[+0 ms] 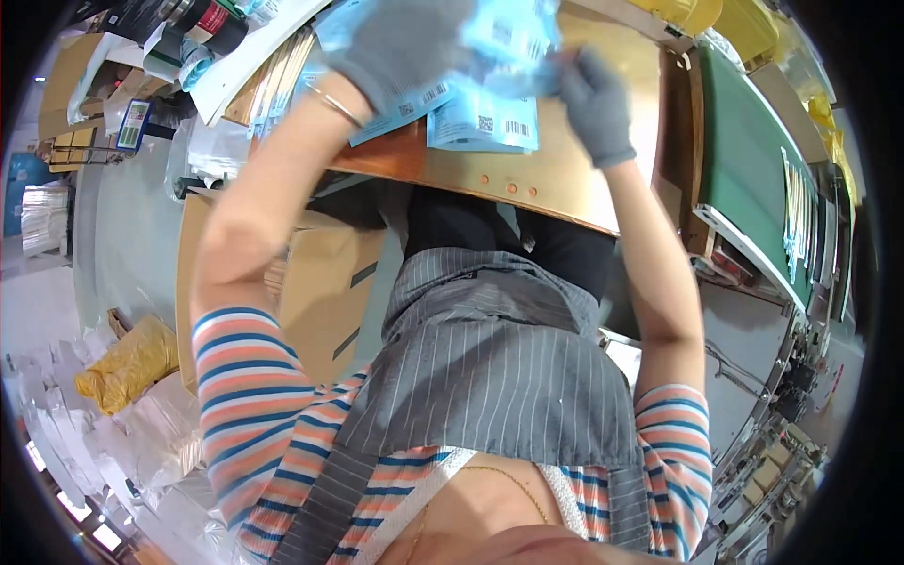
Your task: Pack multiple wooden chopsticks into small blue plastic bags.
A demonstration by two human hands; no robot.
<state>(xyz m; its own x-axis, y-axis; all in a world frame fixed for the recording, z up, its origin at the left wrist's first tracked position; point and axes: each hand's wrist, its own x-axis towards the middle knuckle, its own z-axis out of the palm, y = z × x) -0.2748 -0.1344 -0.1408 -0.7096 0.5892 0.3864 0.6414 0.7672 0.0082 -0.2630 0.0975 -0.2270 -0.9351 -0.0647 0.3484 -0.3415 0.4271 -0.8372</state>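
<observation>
Both my hands wear grey gloves. My left hand (405, 47) is at the far left part of the work table (565, 184), over light blue printed pouches; motion smears its fingers. My right hand (598, 108) is closed, its fingertips at the edge of a blurred blue pouch (513, 77) that spans the space between the hands. Just below, another blue pouch (482, 122) lies on the table with its printed codes upward. More pouches are partly hidden under my left hand.
Flat pieces (282, 80) stand in a row left of the table. A cardboard box (330, 278) sits below its front left edge. On the right runs a green conveyor-like surface (744, 160) bearing thin upright pieces (800, 217). A dark bottle (209, 24) lies at the far left.
</observation>
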